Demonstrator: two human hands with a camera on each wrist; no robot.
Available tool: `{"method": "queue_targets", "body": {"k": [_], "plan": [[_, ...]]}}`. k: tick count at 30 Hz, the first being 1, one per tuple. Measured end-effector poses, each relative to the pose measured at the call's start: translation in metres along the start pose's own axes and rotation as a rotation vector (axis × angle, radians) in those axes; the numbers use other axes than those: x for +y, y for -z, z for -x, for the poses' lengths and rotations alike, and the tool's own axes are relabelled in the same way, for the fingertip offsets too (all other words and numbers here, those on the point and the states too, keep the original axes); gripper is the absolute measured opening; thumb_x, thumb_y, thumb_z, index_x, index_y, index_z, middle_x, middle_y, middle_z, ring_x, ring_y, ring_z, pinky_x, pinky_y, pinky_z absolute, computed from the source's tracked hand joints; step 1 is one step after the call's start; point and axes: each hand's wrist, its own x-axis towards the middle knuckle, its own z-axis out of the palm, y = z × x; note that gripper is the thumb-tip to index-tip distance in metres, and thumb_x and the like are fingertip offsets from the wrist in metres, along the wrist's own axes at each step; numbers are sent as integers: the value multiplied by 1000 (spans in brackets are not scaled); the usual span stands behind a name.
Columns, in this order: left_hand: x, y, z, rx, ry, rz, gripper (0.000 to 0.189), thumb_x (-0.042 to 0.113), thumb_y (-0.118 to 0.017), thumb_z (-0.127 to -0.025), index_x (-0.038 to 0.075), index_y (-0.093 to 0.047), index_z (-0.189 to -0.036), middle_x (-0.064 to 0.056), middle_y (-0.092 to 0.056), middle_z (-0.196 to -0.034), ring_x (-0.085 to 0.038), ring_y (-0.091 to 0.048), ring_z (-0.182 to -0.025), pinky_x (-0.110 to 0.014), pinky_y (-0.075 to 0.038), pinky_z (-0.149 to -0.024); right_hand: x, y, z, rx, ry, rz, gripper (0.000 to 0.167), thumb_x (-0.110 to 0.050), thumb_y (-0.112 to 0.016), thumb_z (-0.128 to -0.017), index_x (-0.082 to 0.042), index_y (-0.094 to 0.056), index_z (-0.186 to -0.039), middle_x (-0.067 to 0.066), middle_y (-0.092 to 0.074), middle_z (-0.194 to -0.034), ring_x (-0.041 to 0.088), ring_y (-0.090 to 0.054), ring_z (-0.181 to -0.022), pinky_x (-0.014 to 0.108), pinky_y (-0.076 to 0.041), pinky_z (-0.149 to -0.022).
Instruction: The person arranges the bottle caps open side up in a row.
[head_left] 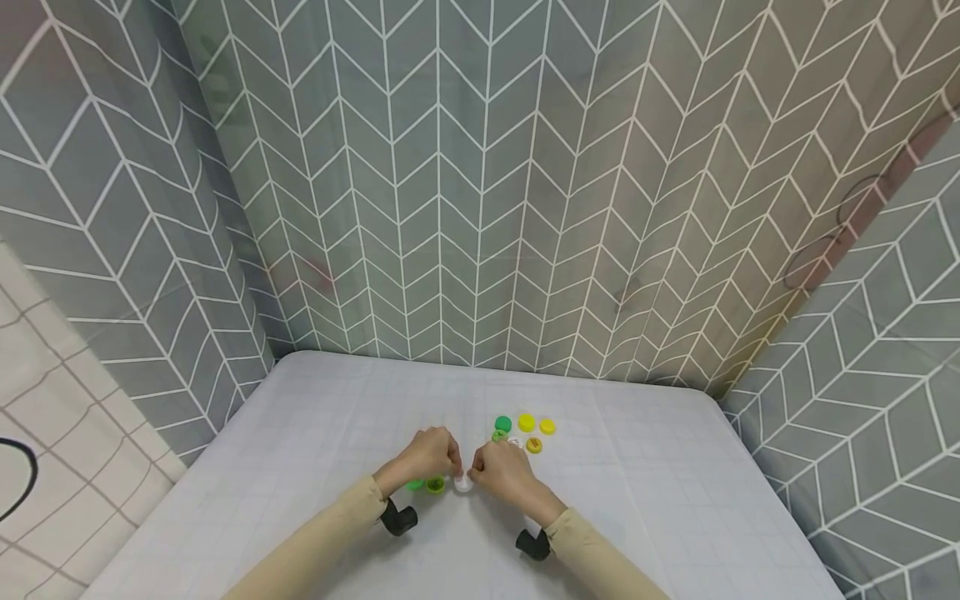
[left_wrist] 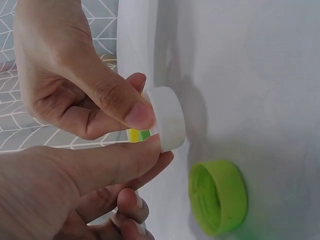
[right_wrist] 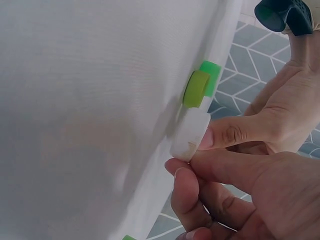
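Note:
Low over the tabletop, a white bottle cap [left_wrist: 170, 120] is held between both hands. My left hand [head_left: 429, 454] pinches its left side with thumb and fingers, and my right hand [head_left: 506, 475] pinches the right side. In the right wrist view the same white cap stands tilted on its edge, with a small brownish mark on it. Just left of it, a lime-green cap [left_wrist: 220, 197] rests on the table with its hollow side showing. A brighter green cap [right_wrist: 212, 75] lies beside that one, partly covered by the left hand in the head view.
Beyond the right hand sit a green cap [head_left: 503, 423], yellow caps [head_left: 527, 422], a light green cap [head_left: 499, 435] and a white cap [head_left: 515, 442]. A white cloth covers the table [head_left: 637, 475]. Patterned curtains [head_left: 480, 183] hang behind it and at the sides.

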Motion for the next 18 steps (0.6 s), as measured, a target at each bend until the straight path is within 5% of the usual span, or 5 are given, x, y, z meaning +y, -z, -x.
{"method": "queue_targets", "body": {"k": [18], "plan": [[-4,-8,-2,-12,39,18,14,11,-80,-75,14,-72,-64,8,-64,-58,-5,-43,-48,-20,-33,-47,1,-3,4,-20,-11,-14,11,-16,-75,-81,-8,-76,-73,-6,-65,-60,0,-43,-48,16,-36,-44]]}}
